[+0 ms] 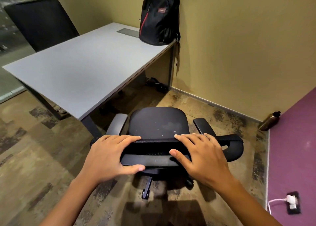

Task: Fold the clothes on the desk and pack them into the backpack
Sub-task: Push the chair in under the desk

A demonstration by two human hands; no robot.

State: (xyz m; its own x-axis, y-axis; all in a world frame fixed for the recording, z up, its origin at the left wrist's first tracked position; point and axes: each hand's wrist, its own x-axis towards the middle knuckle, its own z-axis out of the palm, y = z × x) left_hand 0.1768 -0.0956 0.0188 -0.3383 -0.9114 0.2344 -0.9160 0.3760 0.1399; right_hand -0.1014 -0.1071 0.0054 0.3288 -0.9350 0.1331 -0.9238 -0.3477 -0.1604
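Note:
A black backpack (159, 15) with a red stripe stands upright on the far right corner of the grey desk (77, 68), leaning against the wall. No clothes show on the desk top. In front of me is a black office chair (158, 121). My left hand (109, 155) and my right hand (200, 155) both grip the top of the chair's backrest, fingers over its front edge and thumbs behind.
A second black chair (42, 20) stands beyond the desk at the far left. A dark water bottle (270, 121) sits on the floor by a purple wall (294, 149) at right. A socket with a white plug (292, 203) is low on that wall.

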